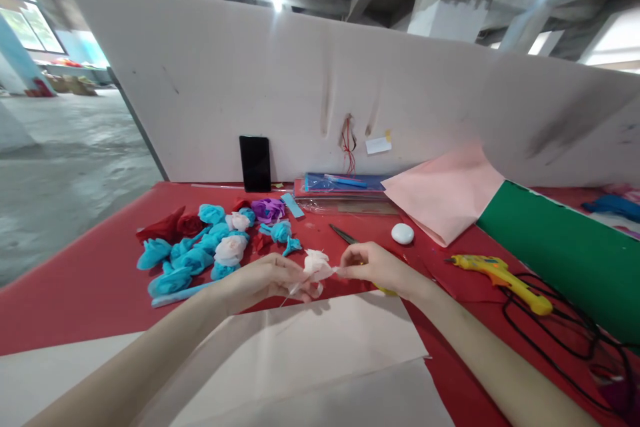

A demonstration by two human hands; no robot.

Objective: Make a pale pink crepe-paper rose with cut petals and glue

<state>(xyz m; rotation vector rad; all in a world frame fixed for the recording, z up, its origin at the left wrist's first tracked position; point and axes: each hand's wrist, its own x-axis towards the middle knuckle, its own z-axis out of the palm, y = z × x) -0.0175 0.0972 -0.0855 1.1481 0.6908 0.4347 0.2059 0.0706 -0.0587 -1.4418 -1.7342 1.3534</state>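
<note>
A pale pink, ruffled paper flower (316, 260) sits in the gap between the two hands, just above the far edge of the large white paper sheets (325, 340) on the red-covered table (100, 293). The left hand (267, 277) comes in from the near left and holds the flower, its fingers curled around the left and lower sides, some of them below the bloom. The right hand (377, 268) comes from the near right with thumb and fingers brought narrowly together, pinching a thin, pale end at the flower's right side.

The flower's bulk thus lies nearer the left hand, directly to its right, while only the drawn-out end reaches the right hand. The piece's longer direction seems to run left to right, from one grip to the other, with the ruffled bloom turned upward; the fingers hide the underside, so I cannot tell its exact tilt.

Just beyond the right hand, the dark-bladed scissors (342, 234) point to the far left, partly covered by that hand. To the left of the flower lies a pile of blue crumpled-paper flowers (193, 260), near the left hand but apart from it.
</note>
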